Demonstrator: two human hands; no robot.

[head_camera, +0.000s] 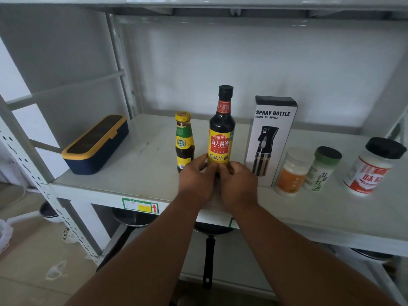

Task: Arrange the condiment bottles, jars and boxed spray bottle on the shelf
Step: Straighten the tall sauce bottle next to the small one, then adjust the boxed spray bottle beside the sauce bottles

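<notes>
grey metal shelf (136, 173) filling the frame, navy box with yellow lid (95, 145) at left, white spray bottle box (271, 140) right of centre, tall soy sauce bottle (221, 131) dead centre, upright, left hand (197, 181) and right hand (238, 186) both wrapped round its base, smaller yellow-capped sauce bottle (184, 141) just left, three jars (293, 171) lower right

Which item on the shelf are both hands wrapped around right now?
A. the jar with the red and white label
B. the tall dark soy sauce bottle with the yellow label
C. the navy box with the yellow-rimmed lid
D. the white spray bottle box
B: the left hand and right hand both clasp the base of the tall dark soy sauce bottle with the yellow label, which stands upright on the white shelf.
</notes>
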